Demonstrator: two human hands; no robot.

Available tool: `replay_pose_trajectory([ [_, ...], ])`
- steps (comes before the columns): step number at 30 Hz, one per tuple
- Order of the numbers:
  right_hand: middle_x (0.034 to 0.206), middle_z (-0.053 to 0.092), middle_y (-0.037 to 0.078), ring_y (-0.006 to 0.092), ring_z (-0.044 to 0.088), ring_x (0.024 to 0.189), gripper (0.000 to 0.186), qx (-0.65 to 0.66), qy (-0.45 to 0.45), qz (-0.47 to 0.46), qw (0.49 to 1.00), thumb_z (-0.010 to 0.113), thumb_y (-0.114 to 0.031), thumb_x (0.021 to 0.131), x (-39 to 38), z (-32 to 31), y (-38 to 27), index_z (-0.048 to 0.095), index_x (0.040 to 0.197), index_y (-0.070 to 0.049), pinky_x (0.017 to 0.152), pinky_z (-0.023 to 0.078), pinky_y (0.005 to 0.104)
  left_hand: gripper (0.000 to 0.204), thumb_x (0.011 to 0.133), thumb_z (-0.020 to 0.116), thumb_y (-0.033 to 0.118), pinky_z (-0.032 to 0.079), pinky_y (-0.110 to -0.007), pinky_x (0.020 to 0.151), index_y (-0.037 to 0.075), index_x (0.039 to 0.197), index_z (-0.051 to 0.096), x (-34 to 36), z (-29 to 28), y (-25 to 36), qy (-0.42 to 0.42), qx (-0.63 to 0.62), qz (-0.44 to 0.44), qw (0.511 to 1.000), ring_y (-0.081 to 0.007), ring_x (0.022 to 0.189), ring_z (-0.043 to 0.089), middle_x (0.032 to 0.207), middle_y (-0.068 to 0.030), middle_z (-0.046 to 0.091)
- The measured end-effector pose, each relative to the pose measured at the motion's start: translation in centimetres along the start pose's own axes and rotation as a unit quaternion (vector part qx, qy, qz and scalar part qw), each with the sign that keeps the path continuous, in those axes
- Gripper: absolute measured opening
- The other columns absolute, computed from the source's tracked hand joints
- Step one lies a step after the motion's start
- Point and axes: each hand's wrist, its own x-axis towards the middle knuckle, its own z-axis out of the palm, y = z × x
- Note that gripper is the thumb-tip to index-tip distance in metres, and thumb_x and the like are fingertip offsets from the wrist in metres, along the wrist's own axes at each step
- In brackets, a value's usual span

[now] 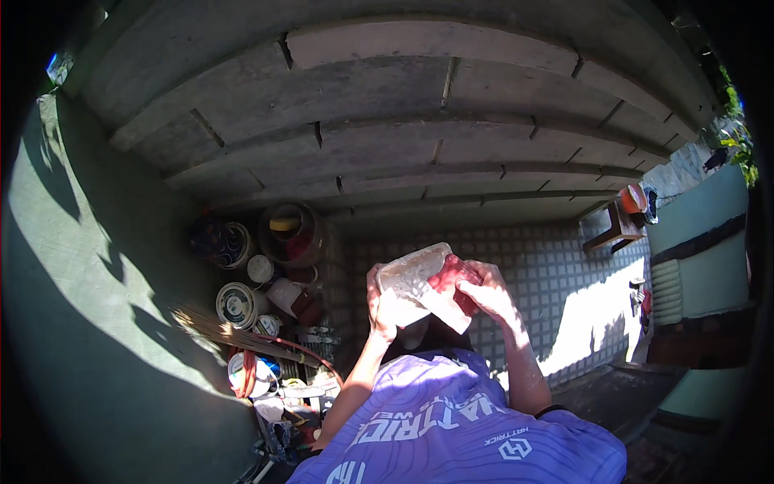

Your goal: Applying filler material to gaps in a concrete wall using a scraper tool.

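Observation:
In front of my body, my left hand [380, 310] grips the left side of a pale, white-crusted rectangular piece [407, 274], like a shallow tray or board. My right hand [488, 290] holds a red item [447, 274] with dried whitish patches against the right part of that piece, fingers curled over it and thumb on top. A pale angled edge hangs below the red item; I cannot make out whether it belongs to the red item or the tray.
Buckets [238, 302], tubs, a bundle of sticks [210, 331] and a coiled red hose line the left wall [81, 323]. A brown stool [613, 230] with an orange tub [633, 199] stands at right on the tiled floor [532, 266]. Concrete ledges [435, 48] run along the back.

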Motion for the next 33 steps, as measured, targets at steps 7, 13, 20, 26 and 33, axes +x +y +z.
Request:
replay_pose_trajectory([
  [7, 0.091, 0.07, 0.01, 0.0152, 0.065, 0.08, 0.031, -0.164, -0.056, -0.08, 0.982, 0.066, -0.01, 0.082, 2.0, -2.4, -2.0, 0.063, 0.109, 0.005, 0.072, 0.053, 0.0304, 0.06, 0.086, 0.054, 0.031, 0.048, -0.033, 0.089, 0.001, 0.134, 0.035, 1.8, 5.0, -1.2, -0.013, 0.006, 0.037, 0.999, -0.0214, 0.105, 0.056, 0.118, -0.0138, 0.054],
  [13, 0.09, 0.068, 0.007, 0.0107, 0.063, 0.075, 0.031, 0.081, 0.001, -0.035, 0.996, 0.061, -0.005, 0.085, 2.9, -10.6, -1.4, 0.06, 0.113, 0.007, 0.064, 0.051, 0.0251, 0.062, 0.086, 0.053, 0.029, 0.049, -0.032, 0.089, 0.005, 0.139, 0.033, 2.6, 10.7, -3.7, 0.023, -0.049, -0.011, 0.998, -0.0213, 0.107, 0.056, 0.123, -0.0133, 0.052],
  [20, 0.085, 0.066, 0.005, 0.0068, 0.058, 0.059, 0.028, 0.021, 0.02, -0.045, 0.999, 0.061, -0.005, 0.087, 3.7, -20.6, -4.2, 0.06, 0.112, 0.006, 0.042, 0.041, 0.0226, 0.07, 0.083, 0.055, 0.03, 0.04, -0.037, 0.102, 0.009, 0.146, 0.031, 5.0, 16.9, -10.3, 0.097, -0.055, -0.001, 0.994, -0.0255, 0.122, 0.047, 0.136, -0.0122, 0.045],
  [26, 0.1, 0.068, 0.01, 0.0117, 0.065, 0.085, 0.032, 0.176, 0.077, -0.094, 0.977, 0.061, -0.006, 0.086, 5.0, -27.9, -5.1, 0.058, 0.115, 0.007, 0.077, 0.053, 0.0264, 0.071, 0.083, 0.054, 0.031, 0.039, -0.038, 0.103, 0.009, 0.146, 0.029, 8.3, 24.2, -12.3, 0.053, -0.13, -0.063, 0.988, -0.0278, 0.125, 0.047, 0.136, -0.0129, 0.045],
  [33, 0.107, 0.067, 0.009, 0.0124, 0.065, 0.092, 0.034, 0.263, 0.166, -0.171, 0.935, 0.064, -0.01, 0.091, 6.3, -32.9, -6.0, 0.055, 0.122, 0.003, 0.081, 0.052, 0.027, 0.071, 0.083, 0.054, 0.029, 0.038, -0.039, 0.106, 0.009, 0.146, 0.03, 9.7, 28.5, -15.8, 0.031, -0.13, -0.162, 0.978, -0.0276, 0.127, 0.046, 0.138, -0.0125, 0.045],
])
